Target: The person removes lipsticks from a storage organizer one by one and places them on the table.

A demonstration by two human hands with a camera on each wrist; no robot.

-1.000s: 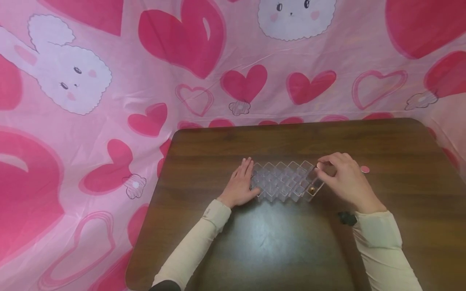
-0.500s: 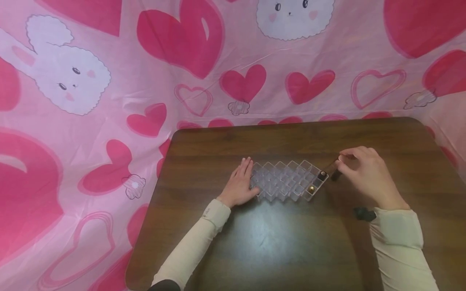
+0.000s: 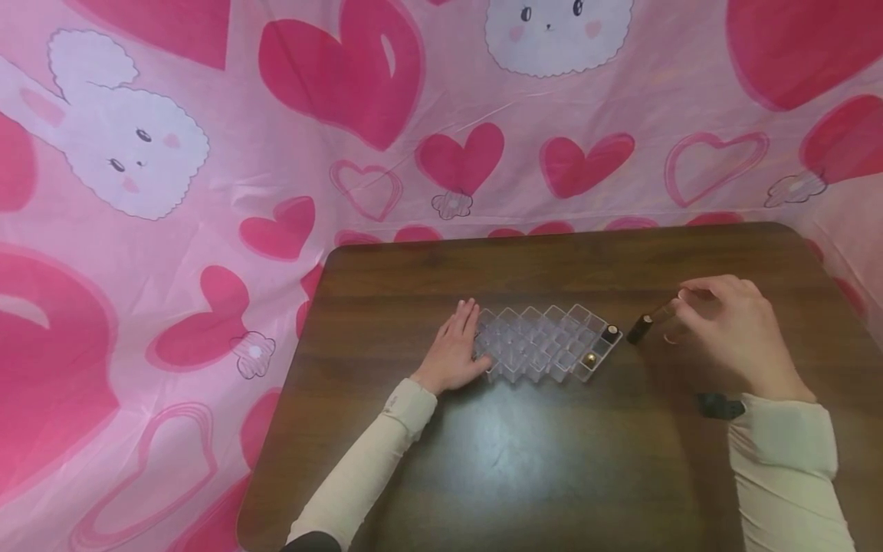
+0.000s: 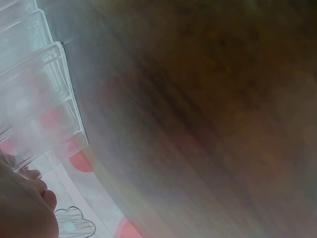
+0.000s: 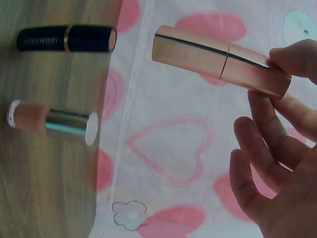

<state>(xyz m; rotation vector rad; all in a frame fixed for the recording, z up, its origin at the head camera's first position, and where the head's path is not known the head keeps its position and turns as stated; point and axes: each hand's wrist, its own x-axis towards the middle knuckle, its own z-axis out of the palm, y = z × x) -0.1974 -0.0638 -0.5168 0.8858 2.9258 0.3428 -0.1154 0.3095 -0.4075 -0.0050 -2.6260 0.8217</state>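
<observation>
My left hand lies with straight fingers against the left end of a clear lipstick organizer with diamond-shaped cells. In the left wrist view, part of this hand shows beside the organizer's clear wall. A black-topped lipstick and a gold-topped one stand in cells at the right end. To the right, my right hand pinches one end of a rose-gold lipstick between thumb and fingertips, its other fingers spread. Behind the held lipstick stands a black lipstick on the table.
A pink tube with a shiny silver part stands on the table near the black lipstick; the right hand partly covers it in the head view. The brown wooden table meets a pink heart-print cloth behind.
My right hand has moved right, from over the organizer's right end to above the table, carrying the rose-gold lipstick. The black lipstick on the table is now uncovered. The left hand stays put.
</observation>
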